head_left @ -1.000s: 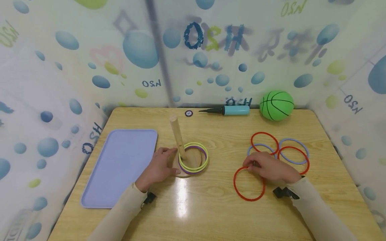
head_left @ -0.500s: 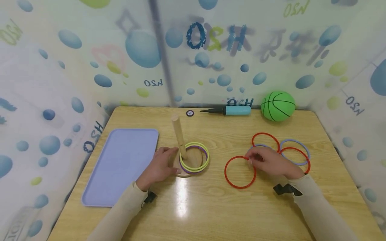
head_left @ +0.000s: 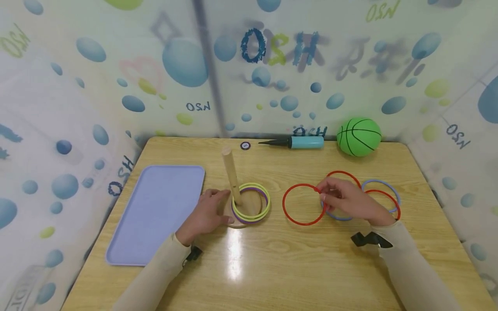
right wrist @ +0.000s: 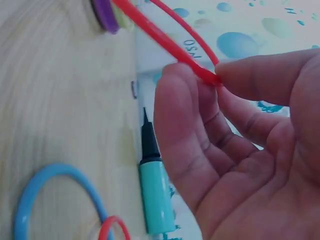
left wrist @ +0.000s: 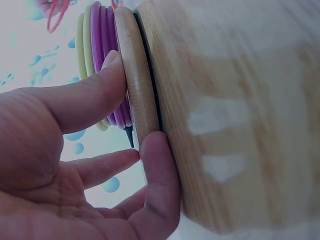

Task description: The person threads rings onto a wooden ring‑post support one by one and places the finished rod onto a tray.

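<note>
In the head view my right hand [head_left: 344,198] pinches a red ring [head_left: 303,185] between thumb and fingertips, above the table. The right wrist view shows the same red ring [right wrist: 165,42] at the fingertips of that hand [right wrist: 235,145]. My left hand [head_left: 206,216] holds the edge of a round wooden base [head_left: 254,205], its thumb and fingers spread along the rim. An upright wooden peg [head_left: 230,172] stands on this base. Yellow rings [head_left: 268,207] lie stacked over purple rings [left wrist: 105,35] around the peg.
Right of the peg lie another red ring [head_left: 344,172], a further red ring [head_left: 397,203] and blue rings [head_left: 375,180]. A lilac tray [head_left: 155,216] is at left. Along the back are a blue hand pump [head_left: 307,142], a green ball [head_left: 359,137] and a small dark disc [head_left: 245,146].
The right hand has lifted the red ring off the table and swung it leftward and up, toward the peg. My left hand stays at the base.
</note>
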Available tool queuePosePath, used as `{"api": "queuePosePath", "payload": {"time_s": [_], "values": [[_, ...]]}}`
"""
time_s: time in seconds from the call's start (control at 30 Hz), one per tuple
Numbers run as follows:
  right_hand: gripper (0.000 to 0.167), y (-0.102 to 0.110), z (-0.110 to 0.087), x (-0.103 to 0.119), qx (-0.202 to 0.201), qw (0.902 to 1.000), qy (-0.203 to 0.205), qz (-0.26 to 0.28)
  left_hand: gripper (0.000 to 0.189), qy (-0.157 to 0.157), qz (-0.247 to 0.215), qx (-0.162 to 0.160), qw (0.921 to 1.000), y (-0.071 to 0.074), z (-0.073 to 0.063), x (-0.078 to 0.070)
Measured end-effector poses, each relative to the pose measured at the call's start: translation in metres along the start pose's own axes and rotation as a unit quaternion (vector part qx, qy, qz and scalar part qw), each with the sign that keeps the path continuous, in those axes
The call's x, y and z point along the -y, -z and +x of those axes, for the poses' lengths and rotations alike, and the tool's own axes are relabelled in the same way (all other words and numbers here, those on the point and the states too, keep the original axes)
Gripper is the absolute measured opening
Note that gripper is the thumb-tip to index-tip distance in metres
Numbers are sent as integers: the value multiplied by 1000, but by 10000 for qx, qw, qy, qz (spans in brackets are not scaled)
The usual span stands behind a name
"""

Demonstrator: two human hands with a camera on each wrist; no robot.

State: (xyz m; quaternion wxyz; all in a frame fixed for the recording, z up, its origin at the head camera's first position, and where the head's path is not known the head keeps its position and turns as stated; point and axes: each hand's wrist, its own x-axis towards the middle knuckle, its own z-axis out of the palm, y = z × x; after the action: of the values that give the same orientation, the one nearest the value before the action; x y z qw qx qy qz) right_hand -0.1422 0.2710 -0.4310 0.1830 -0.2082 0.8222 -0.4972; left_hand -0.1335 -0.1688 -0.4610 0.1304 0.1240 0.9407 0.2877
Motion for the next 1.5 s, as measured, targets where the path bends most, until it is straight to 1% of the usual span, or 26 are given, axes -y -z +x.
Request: {"api": "queuePosePath", "payload": {"time_s": [0.27,0.47,0.57,0.83,1.0,1.1,1.17,1.3,1.37,1.5], "values": [[21,0,3,21,-250,9982,181,506,87,-40,5,-20,10000,-2,2,-1],[20,0,8,39,-346,9942,566,852,87,-16,33,-6,10000,-1,1,-2],[20,-2,11,49,-367,9907,761,1069,87,-2,19,-14,10000,0,1,-1],[21,-9,16,78,-527,9795,962,1690,87,-63,-12,-17,10000,-2,1,1],[20,-14,21,96,-579,9712,1207,1969,87,-45,0,-5,10000,-1,2,2],[20,-18,26,105,-585,9639,1396,2191,86,-37,3,5,10000,-2,2,3],[21,-21,30,111,-546,9560,1486,2468,86,-29,-1,14,10000,-2,3,3],[24,-30,42,122,-415,9349,1610,3136,86,-41,-11,29,10000,-2,3,5],[25,-35,49,128,-382,9265,1646,3363,86,-60,-3,26,10000,-2,3,4],[23,-45,65,136,-306,9162,1624,3652,87,-92,20,16,10000,-1,2,3]]}}
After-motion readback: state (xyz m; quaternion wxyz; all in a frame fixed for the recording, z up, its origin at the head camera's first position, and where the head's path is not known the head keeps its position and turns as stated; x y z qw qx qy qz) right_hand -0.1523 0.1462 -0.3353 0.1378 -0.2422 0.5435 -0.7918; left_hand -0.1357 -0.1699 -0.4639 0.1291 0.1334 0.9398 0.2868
